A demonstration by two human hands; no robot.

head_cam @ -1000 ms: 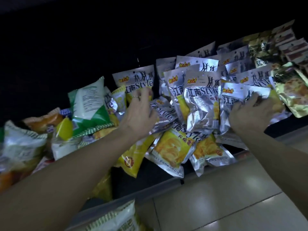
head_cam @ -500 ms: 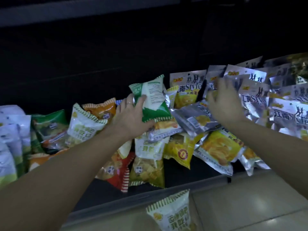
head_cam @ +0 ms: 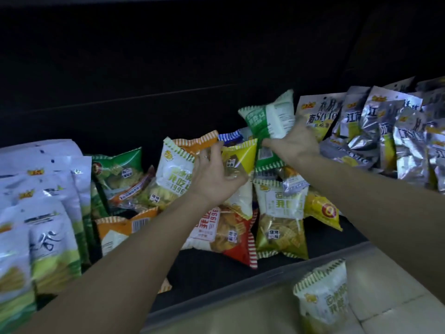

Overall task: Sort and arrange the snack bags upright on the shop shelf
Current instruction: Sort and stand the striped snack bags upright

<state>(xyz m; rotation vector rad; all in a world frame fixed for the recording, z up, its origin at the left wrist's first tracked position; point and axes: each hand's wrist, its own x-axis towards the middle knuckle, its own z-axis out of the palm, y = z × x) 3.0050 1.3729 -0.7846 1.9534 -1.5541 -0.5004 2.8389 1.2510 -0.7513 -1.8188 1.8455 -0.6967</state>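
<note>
- Dim shop interior: pale tiled floor (head_cam: 240, 317) occupies the near edge, with a dark shelf (head_cam: 216, 273) above it and an unlit black back wall beyond.
- One green-and-white striped bag (head_cam: 322, 300) lies off the shelf on the floor at 5 o'clock.
- White pouches (head_cam: 41, 213) stand upright in rows at 9 o'clock, overlapping front to back.
- Mixed striped snack bags lie in a loose heap at centre; a red-and-white bag (head_cam: 228, 227) and an olive-green bag (head_cam: 280, 222) rest nearest the shelf lip.
- Left hand (head_cam: 216, 174) reaches into the heap; its fingers curl round a yellow-topped bag (head_cam: 240, 157), gripping it, with a ring visible on one finger.
- Right hand (head_cam: 292, 143) grips the lower half of a green-and-white bag (head_cam: 269, 116), held raised above the heap at 12 o'clock and tilted left.
- Silver foil bags (head_cam: 390, 136) stand and lean in crowded ranks at 2 o'clock, just beside the raised bag.
</note>
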